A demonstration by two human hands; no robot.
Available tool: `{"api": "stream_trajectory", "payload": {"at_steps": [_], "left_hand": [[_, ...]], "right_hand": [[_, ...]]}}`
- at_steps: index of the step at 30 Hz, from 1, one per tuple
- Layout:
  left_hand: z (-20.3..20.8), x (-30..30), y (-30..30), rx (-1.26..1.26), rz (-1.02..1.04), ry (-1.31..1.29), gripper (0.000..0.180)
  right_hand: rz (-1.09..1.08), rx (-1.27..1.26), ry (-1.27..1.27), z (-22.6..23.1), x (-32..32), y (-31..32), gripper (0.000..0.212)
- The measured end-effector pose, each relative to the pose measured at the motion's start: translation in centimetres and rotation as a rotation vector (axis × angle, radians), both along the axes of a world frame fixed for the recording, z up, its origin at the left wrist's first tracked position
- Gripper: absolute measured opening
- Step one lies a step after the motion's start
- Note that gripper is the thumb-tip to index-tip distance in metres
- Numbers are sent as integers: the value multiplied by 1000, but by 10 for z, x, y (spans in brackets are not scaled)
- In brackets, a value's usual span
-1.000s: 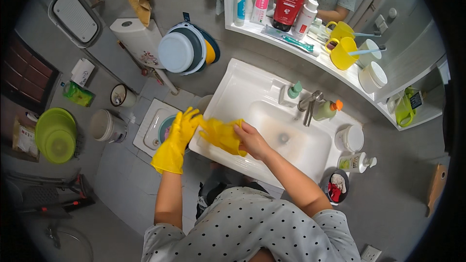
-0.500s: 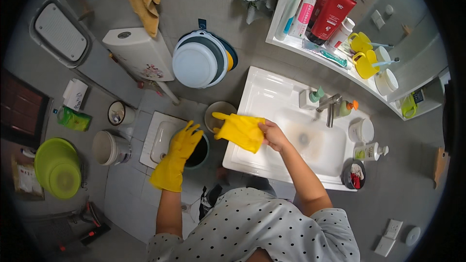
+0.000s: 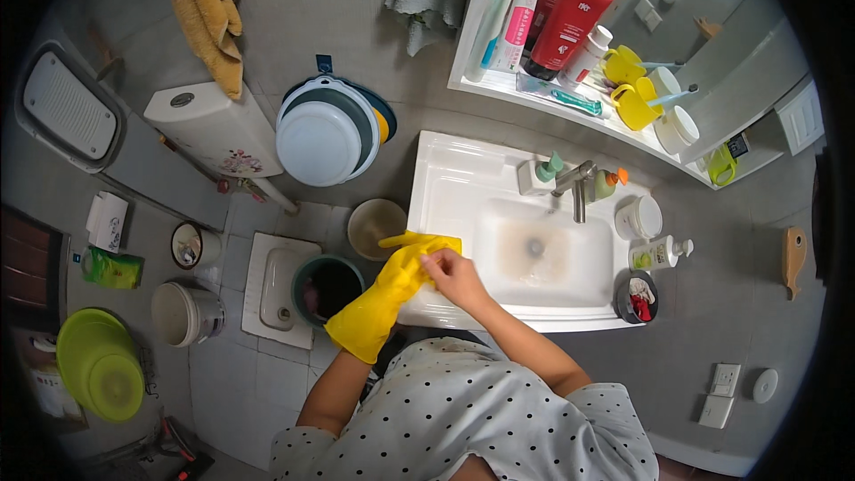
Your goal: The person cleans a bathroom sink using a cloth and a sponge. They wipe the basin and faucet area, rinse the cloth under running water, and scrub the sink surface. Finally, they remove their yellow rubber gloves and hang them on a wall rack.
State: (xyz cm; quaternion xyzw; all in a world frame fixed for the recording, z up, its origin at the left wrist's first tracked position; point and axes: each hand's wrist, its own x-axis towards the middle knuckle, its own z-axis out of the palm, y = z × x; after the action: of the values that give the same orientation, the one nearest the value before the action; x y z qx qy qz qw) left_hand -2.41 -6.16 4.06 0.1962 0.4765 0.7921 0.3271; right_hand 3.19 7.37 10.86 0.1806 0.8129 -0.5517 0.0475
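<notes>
A yellow rubber glove covers my left hand, which is raised between the dark green bucket and the sink's left edge. Behind its fingers lies a second, loose yellow rubber glove, one of its fingers pointing left. My left fingers meet this loose glove and appear closed on it, though yellow on yellow blurs the border. Bare, my right hand comes in from the right, its fingers pinching the loose glove beside the left fingertips. The right fingertips are partly hidden by the yellow rubber.
The white sink has cloudy water around its drain. A faucet and pump bottles stand behind and right. On the left are a squat toilet, a white bucket and a lime-green basin. A shelf overhangs the sink's back.
My left gloved hand has moved right and up to meet the loose glove. My right hand has come left with that glove. The whole view has shifted slightly.
</notes>
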Motion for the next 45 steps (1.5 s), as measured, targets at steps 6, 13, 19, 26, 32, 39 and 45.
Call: {"api": "stream_trajectory", "payload": {"at_steps": [6, 13, 19, 26, 32, 39, 45], "left_hand": [[-96, -4, 34, -413, 217, 268, 35], [-54, 28, 12, -583, 105, 368, 36], [10, 57, -1, 82, -12, -592, 49], [43, 35, -37, 368, 78, -713, 58], [42, 38, -30, 288, 25, -707, 53], [66, 43, -11, 252, -30, -676, 53], [87, 44, -8, 300, -69, -668, 53]], "right_hand": [[-172, 207, 145, -65, -34, 36, 30], [-224, 291, 124, -58, -51, 53, 29], [-368, -107, 67, -69, -64, 106, 30], [-108, -952, 29, 31, -32, 93, 60], [188, -1695, 138, 110, 16, 67, 75], [358, -1756, 231, 131, 34, 60, 68], [406, -1716, 245, 130, 40, 67, 66]]}}
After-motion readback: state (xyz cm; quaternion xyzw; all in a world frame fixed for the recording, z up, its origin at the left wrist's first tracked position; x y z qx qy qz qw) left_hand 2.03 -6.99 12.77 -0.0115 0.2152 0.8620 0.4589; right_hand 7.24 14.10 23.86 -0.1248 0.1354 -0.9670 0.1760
